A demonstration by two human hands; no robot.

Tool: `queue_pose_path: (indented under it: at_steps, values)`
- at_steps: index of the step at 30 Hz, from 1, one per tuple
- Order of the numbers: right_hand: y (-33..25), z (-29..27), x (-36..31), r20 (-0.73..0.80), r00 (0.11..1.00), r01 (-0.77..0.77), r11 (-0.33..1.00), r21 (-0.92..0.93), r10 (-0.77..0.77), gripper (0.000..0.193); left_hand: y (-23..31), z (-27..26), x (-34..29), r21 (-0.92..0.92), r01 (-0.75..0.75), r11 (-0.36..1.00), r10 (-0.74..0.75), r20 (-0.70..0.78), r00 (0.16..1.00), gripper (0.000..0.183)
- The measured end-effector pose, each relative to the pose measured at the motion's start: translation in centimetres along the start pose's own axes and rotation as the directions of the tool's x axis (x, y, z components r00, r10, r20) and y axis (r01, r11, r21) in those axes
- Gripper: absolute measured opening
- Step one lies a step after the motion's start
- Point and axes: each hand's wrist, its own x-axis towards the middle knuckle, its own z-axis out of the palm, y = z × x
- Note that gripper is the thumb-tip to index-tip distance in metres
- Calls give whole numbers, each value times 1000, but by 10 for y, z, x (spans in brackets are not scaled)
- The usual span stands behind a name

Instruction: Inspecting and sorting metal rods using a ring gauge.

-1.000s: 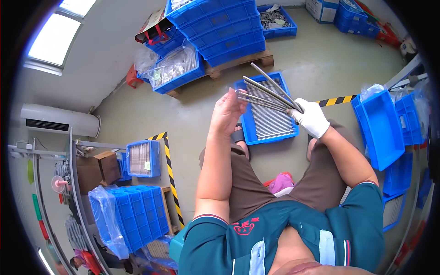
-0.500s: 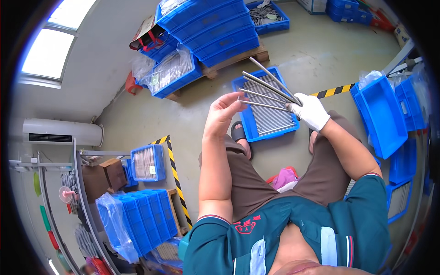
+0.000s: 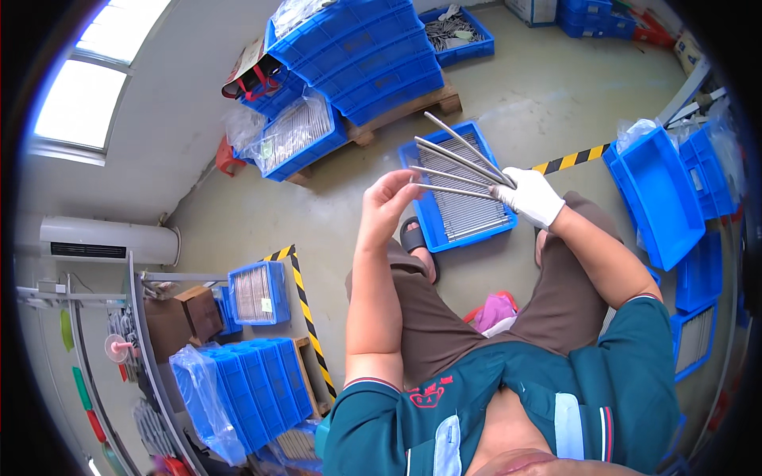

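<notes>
My right hand (image 3: 533,197), in a white glove, is closed around one end of several thin metal rods (image 3: 468,165). The rods fan out to the left from its grip. My bare left hand (image 3: 386,208) has thumb and fingers pinched at the free tip of the lowest rod, with the fingertips partly hiding the contact. Below both hands, on the floor between my feet, a blue crate (image 3: 470,235) holds rows of similar rods laid side by side.
Stacked blue crates (image 3: 361,71) stand on a wooden pallet (image 3: 409,115) ahead. To the right lean blue bins (image 3: 655,202); more stacked crates (image 3: 254,389) are at the left. Yellow-black tape (image 3: 305,317) marks the floor. A red and pink bundle (image 3: 494,311) lies between my legs.
The view has shifted slightly. Both hands have moved a little down in the picture relative to the crate, and the rods remain fanned out in the same hold.
</notes>
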Motion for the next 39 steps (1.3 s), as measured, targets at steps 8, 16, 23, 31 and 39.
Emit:
queue_pose_path:
  at_steps: [8,16,23,31,39]
  values:
    - [12,10,-2,-169,979,73,973,-217,-111,27,5,-16,4,19,7,1000,-4,-142,990,26]
    - [-2,12,-7,-185,958,162,944,-287,-221,25,5,-8,4,20,86,996,-85,-51,995,27]
    - [-7,14,-8,-210,949,148,921,-361,-235,25,3,-11,3,4,86,996,-85,-35,996,26]
    - [-1,13,-5,-110,979,151,970,-192,-174,25,7,-8,3,-80,56,995,-51,61,997,27]
    - [-5,6,-8,-221,956,128,954,-272,-192,23,4,-10,6,33,-22,999,26,-132,991,22]
